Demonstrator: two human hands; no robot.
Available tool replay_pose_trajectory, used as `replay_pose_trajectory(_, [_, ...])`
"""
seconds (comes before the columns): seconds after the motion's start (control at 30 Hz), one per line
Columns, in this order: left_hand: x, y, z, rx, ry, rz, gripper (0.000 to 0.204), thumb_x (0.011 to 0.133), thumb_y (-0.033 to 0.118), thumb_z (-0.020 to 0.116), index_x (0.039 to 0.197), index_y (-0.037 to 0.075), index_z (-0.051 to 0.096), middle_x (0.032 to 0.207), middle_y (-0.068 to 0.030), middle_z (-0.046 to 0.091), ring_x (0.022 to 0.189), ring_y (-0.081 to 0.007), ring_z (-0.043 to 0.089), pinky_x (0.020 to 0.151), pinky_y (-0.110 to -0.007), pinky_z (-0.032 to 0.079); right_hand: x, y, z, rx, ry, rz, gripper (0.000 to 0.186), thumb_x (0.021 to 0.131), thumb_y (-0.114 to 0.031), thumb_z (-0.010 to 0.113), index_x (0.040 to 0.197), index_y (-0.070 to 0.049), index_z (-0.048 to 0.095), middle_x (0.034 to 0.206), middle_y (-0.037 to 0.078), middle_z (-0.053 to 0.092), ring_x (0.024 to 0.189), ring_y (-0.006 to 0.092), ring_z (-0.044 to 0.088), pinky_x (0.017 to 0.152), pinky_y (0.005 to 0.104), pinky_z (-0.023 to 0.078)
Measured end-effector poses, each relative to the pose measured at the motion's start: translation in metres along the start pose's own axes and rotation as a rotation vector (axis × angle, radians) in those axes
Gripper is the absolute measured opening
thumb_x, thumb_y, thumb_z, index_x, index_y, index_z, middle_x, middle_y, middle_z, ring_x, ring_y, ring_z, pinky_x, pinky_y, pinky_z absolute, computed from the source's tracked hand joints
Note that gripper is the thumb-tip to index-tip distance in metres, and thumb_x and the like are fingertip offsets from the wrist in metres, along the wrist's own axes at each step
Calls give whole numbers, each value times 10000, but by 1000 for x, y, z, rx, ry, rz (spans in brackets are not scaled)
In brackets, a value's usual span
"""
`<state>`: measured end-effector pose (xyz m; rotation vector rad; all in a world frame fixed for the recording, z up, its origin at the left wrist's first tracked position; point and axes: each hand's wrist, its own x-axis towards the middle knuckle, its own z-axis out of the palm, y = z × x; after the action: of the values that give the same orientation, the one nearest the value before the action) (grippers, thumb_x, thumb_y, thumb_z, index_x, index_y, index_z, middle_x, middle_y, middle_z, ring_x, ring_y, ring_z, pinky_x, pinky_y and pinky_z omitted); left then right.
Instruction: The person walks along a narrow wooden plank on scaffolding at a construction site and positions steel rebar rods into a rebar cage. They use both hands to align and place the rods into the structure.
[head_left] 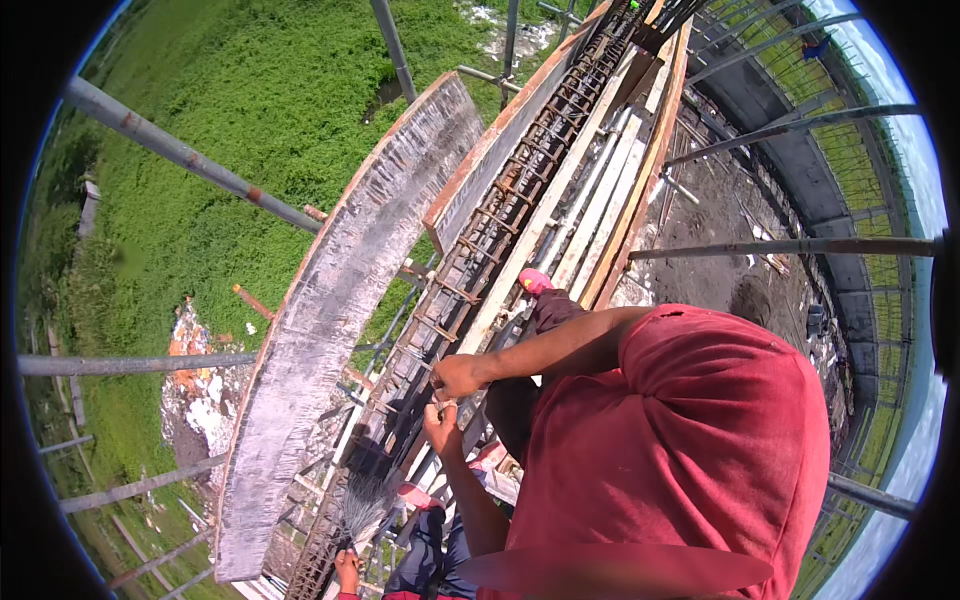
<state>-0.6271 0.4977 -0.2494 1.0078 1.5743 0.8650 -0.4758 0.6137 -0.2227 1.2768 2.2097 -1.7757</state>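
Note:
My right hand [457,377] reaches in from the right with its fingers closed, above the edge of a long rebar cage [478,255]. Just below it, close to touching, my left hand [441,428] is closed too. A small pale bit shows between the fingertips; I cannot make out what either hand holds. The cage, of rusty bars and stirrups, runs from the lower left to the top. Nearer the bottom, a bundle of thin grey wires [362,505] lies on it. A co-worker's hand [347,570], below a red sleeve, is at the bundle's lower end.
A large curved formwork panel [330,280] stands left of the cage. Pale timber boards [605,200] run along its right side. Scaffold pipes [190,160] cross on both sides. Green growth [240,90] lies far below. The co-worker's jeans [425,555] show at the bottom.

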Motion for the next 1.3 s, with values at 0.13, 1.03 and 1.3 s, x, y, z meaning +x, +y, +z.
replay_pose_trajectory(0.13, [15,15,-5,162,-135,-24,210,832,146,621,871,-53,564,722,-94,560,656,-174,493,612,-356,407,-14,3,-17,-12,176,-41,433,820,-425,602,1051,-60,605,918,209,659,922,397,631,793,481,498])
replay_pose_trajectory(1.03, [226,110,242,642,-328,-438,392,810,368,705,793,-23,684,813,-120,658,734,-186,560,706,-359,447,-713,453,-121,531,1995,1745,789,736,-451,751,1283,42,468,1220,292,581,1166,405,560,977,426,435])
replay_pose_trajectory(1.3, [215,81,214,453,-380,-855,517,902,537,560,908,20,556,745,-134,643,587,-239,611,516,-375,500,-578,472,-138,497,1384,1438,608,780,-361,713,1210,28,527,1139,267,629,1109,395,593,937,430,471])
